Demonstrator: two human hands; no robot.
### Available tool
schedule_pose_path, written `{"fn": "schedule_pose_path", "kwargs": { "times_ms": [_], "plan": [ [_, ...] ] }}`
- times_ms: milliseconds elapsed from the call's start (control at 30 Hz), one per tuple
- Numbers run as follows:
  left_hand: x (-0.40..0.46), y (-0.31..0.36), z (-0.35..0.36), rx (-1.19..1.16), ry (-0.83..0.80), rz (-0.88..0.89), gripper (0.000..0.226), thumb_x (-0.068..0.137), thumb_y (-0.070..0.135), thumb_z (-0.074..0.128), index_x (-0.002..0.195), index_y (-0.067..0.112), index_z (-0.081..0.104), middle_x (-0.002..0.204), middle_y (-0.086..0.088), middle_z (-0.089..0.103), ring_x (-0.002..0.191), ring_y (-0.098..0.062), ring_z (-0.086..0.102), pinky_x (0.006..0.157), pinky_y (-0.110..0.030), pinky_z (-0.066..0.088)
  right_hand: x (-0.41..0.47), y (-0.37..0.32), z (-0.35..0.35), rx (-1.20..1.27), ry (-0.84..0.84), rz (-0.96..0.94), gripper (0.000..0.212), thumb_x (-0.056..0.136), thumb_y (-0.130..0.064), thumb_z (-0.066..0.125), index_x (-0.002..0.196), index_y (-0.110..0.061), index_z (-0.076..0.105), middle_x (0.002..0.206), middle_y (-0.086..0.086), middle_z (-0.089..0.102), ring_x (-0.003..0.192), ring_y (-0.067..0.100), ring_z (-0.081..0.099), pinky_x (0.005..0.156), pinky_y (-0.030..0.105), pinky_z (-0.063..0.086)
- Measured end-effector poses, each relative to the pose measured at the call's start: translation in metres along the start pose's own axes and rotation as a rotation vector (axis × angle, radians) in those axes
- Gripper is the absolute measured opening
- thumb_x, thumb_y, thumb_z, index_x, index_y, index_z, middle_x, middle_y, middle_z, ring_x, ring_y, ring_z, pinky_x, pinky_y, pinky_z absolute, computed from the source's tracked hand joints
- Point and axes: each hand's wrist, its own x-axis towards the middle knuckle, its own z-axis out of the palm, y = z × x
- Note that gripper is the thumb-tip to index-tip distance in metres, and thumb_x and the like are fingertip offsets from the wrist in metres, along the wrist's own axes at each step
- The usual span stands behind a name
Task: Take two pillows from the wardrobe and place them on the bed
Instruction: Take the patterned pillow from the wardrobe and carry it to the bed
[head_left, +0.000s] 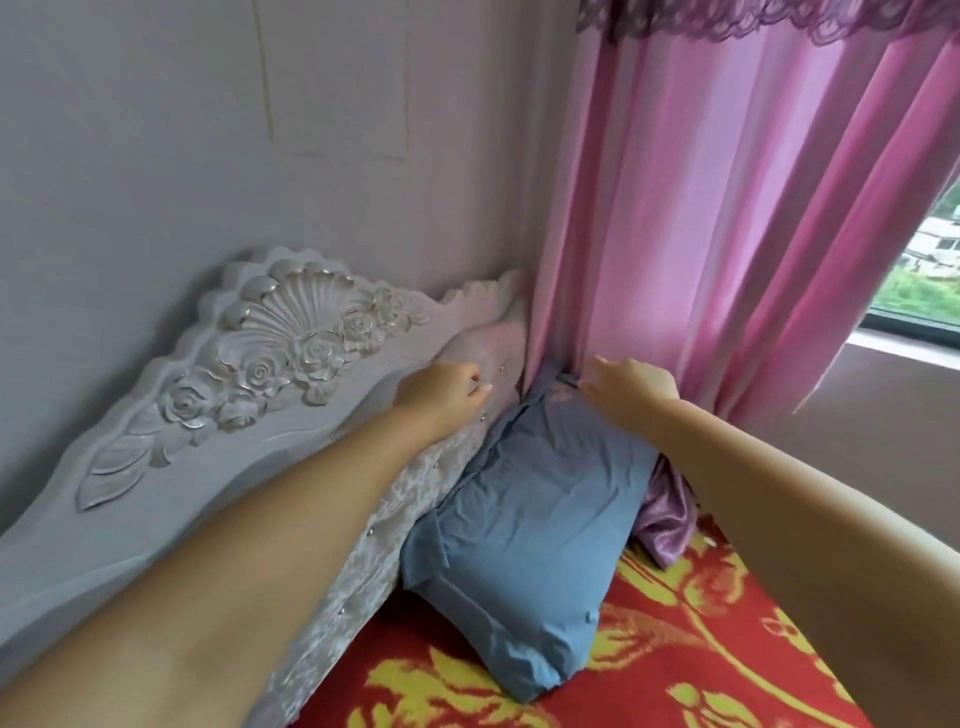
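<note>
One blue pillow (524, 499) is on the bed (675, 649), propped at a tilt against the padded lower part of the carved headboard (270, 332), its far corner tucked in by the pink curtain (701, 208). Its near end rests on the red-and-yellow bedspread. A bit of purple satin fabric (667, 514) sits just beside the pillow on the window side — could be more curtain or a second cover, can't tell.

Left hand (444, 387) is up at the headboard padding, just beside the pillow's far corner. Fingers loosely curled, thumb and forefinger close together; nothing visibly pinched, though whether the tips touch the padding isn't clear. Right hand (631, 382) hovers at the pillow's top edge by the curtain fold, palm down, fingers bent downward. It looks at or just off the fabric — no clear grip on it.

Judgement on progress: the first pillow looks placed, and both hands seem to be letting go or doing a last adjust. Only one pillow is visible, so the task reads as roughly half done. Left, as far as this view shows: fetch the second pillow from the wardrobe (not in view) and set it on the bed, likely on the open stretch of headboard beside the first one.
</note>
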Motion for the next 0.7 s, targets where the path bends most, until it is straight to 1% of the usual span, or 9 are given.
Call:
{"fn": "schedule_pose_path", "kwargs": {
  "times_ms": [100,167,233,300,400,467,533,633,700],
  "plan": [
    [0.002,0.025,0.017,0.018,-0.023,0.072,0.036,0.095,0.039,0.043,0.116,0.015,0.058,0.107,-0.008,0.067,0.098,-0.031,0.062,0.071,-0.032,0.041,-0.016,0.023,0.005,-0.004,-0.025,0.028,0.034,0.098,-0.037,0.031,0.116,-0.016,0.05,0.107,0.012,0.064,0.089,0.031,0.06,0.066,0.031,0.038],
    [0.003,0.03,0.023,0.071,-0.041,0.087,0.036,0.095,0.041,0.043,0.116,0.016,0.058,0.108,-0.007,0.067,0.097,-0.029,0.062,0.072,-0.032,0.043,-0.022,0.036,0.007,-0.003,-0.026,0.022,0.036,0.098,-0.039,0.031,0.12,-0.017,0.049,0.109,0.012,0.064,0.093,0.032,0.062,0.067,0.031,0.039],
    [0.011,0.035,0.023,0.117,-0.052,0.065,0.037,0.094,0.042,0.043,0.118,0.017,0.057,0.112,-0.008,0.067,0.101,-0.03,0.061,0.075,-0.032,0.044,-0.029,0.051,0.007,0.02,-0.004,0.018,0.037,0.097,-0.04,0.031,0.122,-0.019,0.049,0.108,0.011,0.064,0.093,0.032,0.062,0.067,0.031,0.04],
    [0.02,0.05,0.021,0.127,-0.037,0.025,0.038,0.094,0.042,0.044,0.12,0.018,0.057,0.115,-0.01,0.066,0.104,-0.03,0.061,0.075,-0.031,0.042,-0.037,0.071,0.008,0.025,0.022,0.013,0.035,0.097,-0.041,0.032,0.119,-0.019,0.049,0.104,0.011,0.065,0.088,0.032,0.062,0.065,0.031,0.039],
    [0.02,0.086,0.033,0.099,0.031,0.002,0.035,0.093,0.043,0.045,0.114,0.019,0.059,0.111,-0.009,0.067,0.101,-0.031,0.061,0.073,-0.031,0.042,-0.048,0.102,0.014,0.016,-0.013,0.021,0.032,0.096,-0.036,0.034,0.114,-0.013,0.048,0.105,0.013,0.064,0.089,0.032,0.061,0.065,0.032,0.038],
    [0.002,0.104,0.049,0.07,0.065,-0.048,0.033,0.092,0.042,0.046,0.109,0.018,0.061,0.107,-0.009,0.068,0.098,-0.031,0.062,0.071,-0.031,0.041,-0.055,0.112,0.021,0.037,-0.06,0.003,0.035,0.096,-0.037,0.034,0.118,-0.014,0.048,0.112,0.013,0.063,0.098,0.032,0.061,0.067,0.033,0.038],
    [-0.025,0.112,0.067,0.067,0.035,-0.136,0.033,0.093,0.042,0.047,0.108,0.017,0.061,0.106,-0.01,0.068,0.098,-0.031,0.062,0.071,-0.031,0.04,-0.066,0.107,0.026,0.063,-0.098,-0.053,0.038,0.096,-0.038,0.035,0.123,-0.015,0.047,0.117,0.013,0.062,0.103,0.033,0.06,0.07,0.034,0.038],
    [-0.067,0.114,0.082,0.044,-0.034,-0.281,0.033,0.093,0.041,0.047,0.105,0.014,0.063,0.104,-0.012,0.068,0.095,-0.031,0.062,0.073,-0.031,0.043,-0.083,0.095,0.032,0.062,-0.095,-0.202,0.039,0.096,-0.037,0.034,0.129,-0.02,0.046,0.117,0.013,0.063,0.102,0.033,0.06,0.068,0.033,0.038],
    [-0.084,0.116,0.084,0.025,-0.037,-0.339,0.032,0.093,0.041,0.048,0.103,0.015,0.064,0.105,-0.012,0.068,0.096,-0.032,0.062,0.077,-0.033,0.046,-0.09,0.093,0.031,0.042,-0.074,-0.254,0.038,0.096,-0.038,0.032,0.125,-0.017,0.047,0.114,0.013,0.064,0.098,0.032,0.061,0.065,0.033,0.036]
  ]
}}
